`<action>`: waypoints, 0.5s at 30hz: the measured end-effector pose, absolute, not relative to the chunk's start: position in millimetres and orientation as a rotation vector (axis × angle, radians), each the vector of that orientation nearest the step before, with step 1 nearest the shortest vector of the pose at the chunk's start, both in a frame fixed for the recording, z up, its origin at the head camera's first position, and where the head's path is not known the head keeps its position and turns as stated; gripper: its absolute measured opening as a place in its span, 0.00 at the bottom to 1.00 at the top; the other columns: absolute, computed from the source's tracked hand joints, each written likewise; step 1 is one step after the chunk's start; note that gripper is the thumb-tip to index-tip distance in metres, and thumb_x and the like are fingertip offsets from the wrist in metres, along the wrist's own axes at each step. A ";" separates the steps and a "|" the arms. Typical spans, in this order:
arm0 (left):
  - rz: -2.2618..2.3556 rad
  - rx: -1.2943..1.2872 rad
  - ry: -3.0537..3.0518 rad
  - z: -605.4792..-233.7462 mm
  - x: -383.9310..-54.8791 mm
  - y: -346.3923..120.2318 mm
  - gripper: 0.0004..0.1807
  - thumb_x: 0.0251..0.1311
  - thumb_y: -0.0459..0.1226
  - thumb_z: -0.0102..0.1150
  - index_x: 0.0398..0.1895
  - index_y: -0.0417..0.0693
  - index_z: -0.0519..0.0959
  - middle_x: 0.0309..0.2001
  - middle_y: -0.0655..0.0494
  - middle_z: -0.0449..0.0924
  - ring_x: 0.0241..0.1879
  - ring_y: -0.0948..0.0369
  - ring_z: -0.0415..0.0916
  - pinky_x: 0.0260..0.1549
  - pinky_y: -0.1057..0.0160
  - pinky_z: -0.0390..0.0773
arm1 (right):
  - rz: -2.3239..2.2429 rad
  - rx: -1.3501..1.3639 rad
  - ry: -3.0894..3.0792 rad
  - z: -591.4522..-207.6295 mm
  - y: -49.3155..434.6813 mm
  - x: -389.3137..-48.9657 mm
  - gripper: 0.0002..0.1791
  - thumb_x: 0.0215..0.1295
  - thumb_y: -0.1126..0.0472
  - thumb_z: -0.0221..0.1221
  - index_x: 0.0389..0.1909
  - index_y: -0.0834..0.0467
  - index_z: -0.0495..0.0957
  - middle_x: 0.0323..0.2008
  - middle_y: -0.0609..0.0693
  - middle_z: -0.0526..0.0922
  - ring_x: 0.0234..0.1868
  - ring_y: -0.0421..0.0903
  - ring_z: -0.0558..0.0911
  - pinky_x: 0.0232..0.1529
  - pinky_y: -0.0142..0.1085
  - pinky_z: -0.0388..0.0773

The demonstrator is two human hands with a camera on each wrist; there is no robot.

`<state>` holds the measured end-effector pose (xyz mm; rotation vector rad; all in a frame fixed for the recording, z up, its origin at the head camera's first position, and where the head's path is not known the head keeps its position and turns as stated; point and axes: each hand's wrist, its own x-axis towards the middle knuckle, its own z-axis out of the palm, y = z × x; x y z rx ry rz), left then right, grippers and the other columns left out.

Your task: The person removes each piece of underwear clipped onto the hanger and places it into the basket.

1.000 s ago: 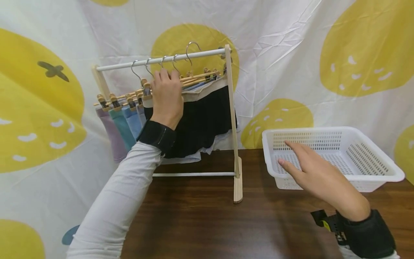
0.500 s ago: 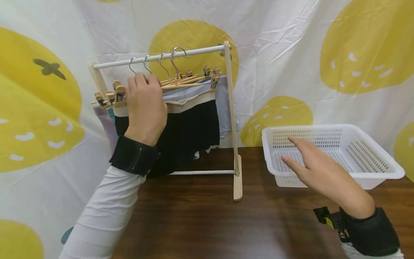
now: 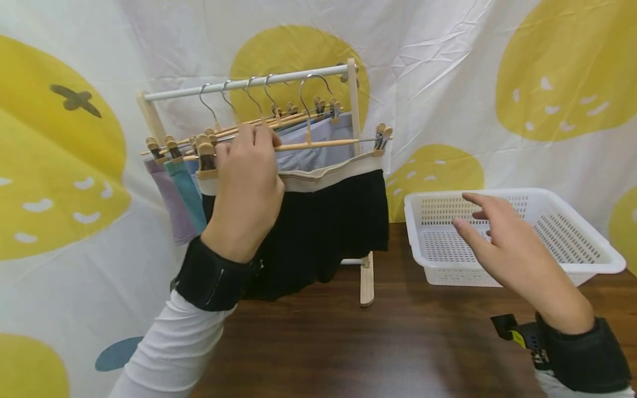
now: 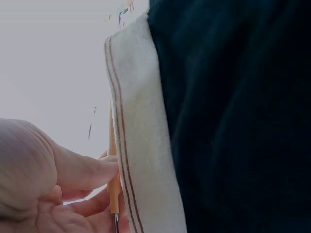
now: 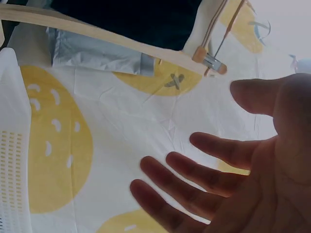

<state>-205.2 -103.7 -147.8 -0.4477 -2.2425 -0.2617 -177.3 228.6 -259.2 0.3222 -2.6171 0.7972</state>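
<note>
My left hand grips a wooden clip hanger by its bar, left of the middle. In the left wrist view, thumb and fingers pinch the bar right behind a cream waistband. Clipped at both ends, black shorts hang below it. The hanger stands out in front of the other garments, and its metal hook overlaps the rail in the head view. My right hand holds nothing; its fingers are spread in front of the basket. In the right wrist view, a clip lies beyond the thumb.
A small rack with a white rail carries several more clip hangers, with purple shorts, teal shorts and pale blue-grey shorts. A white perforated basket stands at right on the dark wooden table. A patterned cloth hangs behind.
My left hand has brought the hanger with the black shorts forward, away from the others, first left and then back right. My right hand has shifted slightly right.
</note>
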 end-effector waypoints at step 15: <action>-0.449 -0.779 -2.235 -192.2 -188.0 -67.5 0.13 0.62 0.22 0.45 0.42 0.39 0.78 0.37 0.46 0.81 0.38 0.53 0.74 0.36 0.50 0.65 | 0.914 0.336 -2.371 -251.6 230.8 -167.5 0.32 0.74 0.49 0.47 0.76 0.49 0.53 0.70 0.65 0.64 0.56 0.67 0.73 0.48 0.67 0.69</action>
